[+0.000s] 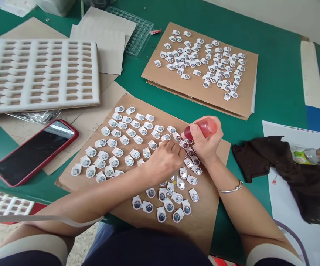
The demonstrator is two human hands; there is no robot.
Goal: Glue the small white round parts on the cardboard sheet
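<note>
My right hand [207,142] is wrapped round a soft red bottle [204,127], tilted with its narrow end pointing left over the near cardboard sheet [204,214]. Close beside it, my left hand [167,157] is low over the same sheet, fingers bent together. Whatever its fingertips may hold is hidden. A thin stick with a yellowish part [175,179] shows just below that hand. Many small white tabs with round silvery discs [138,139] lie spread over the cardboard, around and beneath both hands.
A second cardboard stack [243,103] with similar pieces lies farther back. At the left are a red-cased phone [35,151] and a white slotted foam tray [63,74]. Dark cloth [259,151] and a gold-lidded jar [312,156] lie on the right.
</note>
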